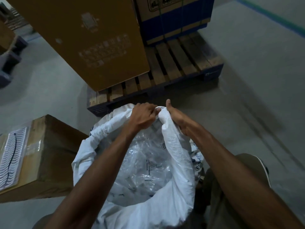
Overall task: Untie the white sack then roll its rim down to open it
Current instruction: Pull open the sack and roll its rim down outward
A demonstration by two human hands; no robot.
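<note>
A tall cardboard box (85, 40) and a blue-banded carton (175, 19) stand on a wooden pallet (173, 66); another cardboard box (49, 156) lies on the grey floor (255, 80)

Both your bare forearms reach forward and converge, the hands nearly meeting at the far side. Your left hand (142, 115) is turned knuckles up, its fingers curled and pinching the white sack (175, 146) at its rolled rim. Your right hand (175, 119) grips the same rim just beside it, thumb pointing up and away from you.
</note>
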